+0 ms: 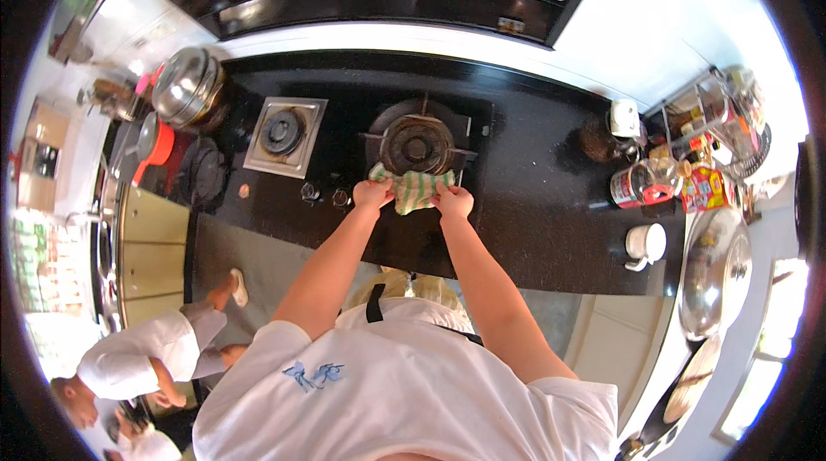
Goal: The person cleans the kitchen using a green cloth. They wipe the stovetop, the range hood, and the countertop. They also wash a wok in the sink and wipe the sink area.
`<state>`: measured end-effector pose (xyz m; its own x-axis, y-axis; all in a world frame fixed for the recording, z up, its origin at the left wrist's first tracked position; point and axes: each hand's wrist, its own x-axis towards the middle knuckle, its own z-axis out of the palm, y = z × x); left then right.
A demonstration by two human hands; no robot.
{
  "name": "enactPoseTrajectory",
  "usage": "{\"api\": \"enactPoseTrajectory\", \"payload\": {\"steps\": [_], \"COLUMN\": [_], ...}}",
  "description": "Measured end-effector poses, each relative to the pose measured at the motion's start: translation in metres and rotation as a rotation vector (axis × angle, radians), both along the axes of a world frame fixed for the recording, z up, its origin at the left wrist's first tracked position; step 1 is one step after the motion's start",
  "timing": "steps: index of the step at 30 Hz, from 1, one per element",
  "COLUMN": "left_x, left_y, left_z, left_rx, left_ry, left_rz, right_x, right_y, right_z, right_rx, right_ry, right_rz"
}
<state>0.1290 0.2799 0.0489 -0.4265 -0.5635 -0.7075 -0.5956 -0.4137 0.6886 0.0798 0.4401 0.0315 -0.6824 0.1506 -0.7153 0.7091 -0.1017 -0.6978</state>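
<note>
Gripping the left end of a green-and-white striped cloth (417, 189), the left hand (373, 194) is closed on the fabric, while the right hand (453, 201) pinches the other end. The cloth spans the space between them at the near edge of the right-hand burner (416, 147), hiding part of that edge; whether it rests on the surface or hangs just above it cannot be told. Some of the gripping fingers are lost in the folds. Two control knobs (342, 197) sit just left of the left hand. Farther left, a second burner (283, 132) stands in a square steel tray (297, 165). Beyond it are a steel pot (182, 86) and, nearer, a red-orange pan (156, 144); a dark round object (204, 173) beside the pan is hard to make out. On the right, a white mug (645, 242) stands near the counter (542, 211) edge. Farther off, a wire rack (688, 112) holds overlapping, blurred items. A shiny domed lid (717, 272) lies at the near right. At the near left, a co-worker (142, 353) is bent over, and another person (151, 445) is mostly cut off.
</note>
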Motion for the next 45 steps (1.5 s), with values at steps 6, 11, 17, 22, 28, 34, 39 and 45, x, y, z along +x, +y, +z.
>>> {"api": "enactPoseTrajectory", "payload": {"steps": [6, 11, 17, 22, 28, 34, 39, 45], "left_x": [0.022, 0.075, 0.180, 0.264, 0.322, 0.303, 0.296, 0.336], "left_y": [-0.002, -0.021, -0.128, -0.260, -0.437, -0.547, -0.579, -0.552], "left_z": [-0.004, 0.023, 0.061, 0.045, 0.037, 0.014, -0.002, 0.030], "left_rx": [0.089, 0.147, 0.129, -0.084, -0.471, -0.684, -0.592, -0.312], "left_ry": [0.131, 0.242, 0.402, 0.574, 0.540, 0.077, 0.110, 0.169], "left_rz": [0.044, 0.020, 0.365, 0.694, 0.561, 0.282, 0.281, 0.339], "right_x": [0.040, 0.093, 0.120, 0.165, 0.233, 0.248, 0.245, 0.261], "right_y": [0.002, -0.017, -0.142, -0.323, -0.508, -0.601, -0.630, -0.631], "right_z": [0.001, 0.053, 0.077, 0.080, 0.061, 0.039, -0.002, 0.009], "right_rx": [-0.236, -0.099, -0.091, -0.232, -0.185, 0.016, 0.043, 0.118], "right_ry": [0.131, 0.663, 0.705, 0.430, 0.272, 0.052, 0.044, 0.109], "right_rz": [-0.132, 0.226, 0.615, 0.710, 0.636, 0.410, 0.340, 0.419]}}
